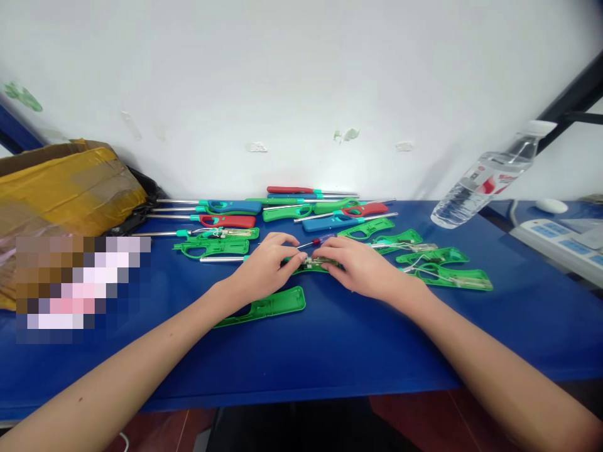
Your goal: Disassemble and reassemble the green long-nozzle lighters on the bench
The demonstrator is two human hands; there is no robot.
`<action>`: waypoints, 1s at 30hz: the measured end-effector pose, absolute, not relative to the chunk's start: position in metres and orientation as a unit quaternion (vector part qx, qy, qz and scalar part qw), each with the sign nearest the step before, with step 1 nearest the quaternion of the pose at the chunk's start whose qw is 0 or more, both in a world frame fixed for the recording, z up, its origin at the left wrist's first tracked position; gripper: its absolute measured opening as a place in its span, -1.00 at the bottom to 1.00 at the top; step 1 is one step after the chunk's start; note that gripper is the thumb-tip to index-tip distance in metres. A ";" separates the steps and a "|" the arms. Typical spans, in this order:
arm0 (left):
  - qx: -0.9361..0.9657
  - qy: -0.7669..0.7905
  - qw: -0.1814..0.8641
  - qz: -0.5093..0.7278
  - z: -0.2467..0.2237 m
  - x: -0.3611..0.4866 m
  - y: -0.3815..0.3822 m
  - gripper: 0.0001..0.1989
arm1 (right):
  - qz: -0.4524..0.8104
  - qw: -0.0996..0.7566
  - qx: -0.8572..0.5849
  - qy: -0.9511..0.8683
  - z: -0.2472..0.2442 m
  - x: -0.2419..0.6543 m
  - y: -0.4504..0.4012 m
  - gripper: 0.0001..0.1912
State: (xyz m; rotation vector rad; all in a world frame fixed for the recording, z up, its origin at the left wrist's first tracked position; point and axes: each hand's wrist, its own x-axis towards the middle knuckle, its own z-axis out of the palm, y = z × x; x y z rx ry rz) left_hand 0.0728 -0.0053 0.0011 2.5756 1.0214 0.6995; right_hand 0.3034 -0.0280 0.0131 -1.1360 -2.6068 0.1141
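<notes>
Both hands meet over an opened green lighter (311, 266) lying on the blue table (330, 351). My left hand (268, 265) has its fingers closed on the lighter's left part, around small inner pieces. My right hand (354, 263) has its fingertips pressed on the right part of the same lighter. A screwdriver (316, 242) with a red and clear handle lies just behind the fingertips. An empty green half shell (281, 302) rests in front of my left hand, partly hidden by the wrist.
Opened green lighters (452, 277) with wires lie at the right. Whole lighters, blue (240, 207) and red (230, 221) among them, lie along the wall. A water bottle (485, 182) stands at the back right, near a power strip (560, 242). A taped box (70, 188) is at the left.
</notes>
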 end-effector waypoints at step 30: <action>0.930 0.301 0.108 0.180 0.013 0.040 0.007 -0.74 | 0.094 0.190 -0.418 -0.884 0.014 0.301 -0.026 -0.81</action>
